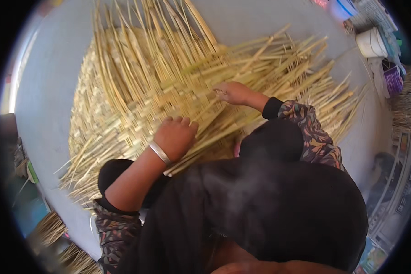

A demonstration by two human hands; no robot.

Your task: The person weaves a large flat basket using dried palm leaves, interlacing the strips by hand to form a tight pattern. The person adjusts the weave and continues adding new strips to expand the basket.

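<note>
A half-woven reed mat (pixel 93 109) of pale yellow strips spreads over the ground before me, its woven part at the left and middle. Long loose reed strips (pixel 157 50) stand out from its far side, and more fan out to the right. My left hand (pixel 176 137), a silver bangle at its wrist, lies palm down on the near part of the weave with its fingers slightly apart. Farther off and to the right, my right hand (pixel 233 92) is closed in a pinch at the weave's edge, apparently on a reed strip; its fingertips are partly hidden.
Grey floor (pixel 45 100) surrounds the mat. At the far right stand a white bucket (pixel 372 43) and a purple container (pixel 392 80). A printed sack or sheet (pixel 399 182) lies at the right. Bundles of dry stalks (pixel 50 228) lie at the lower left.
</note>
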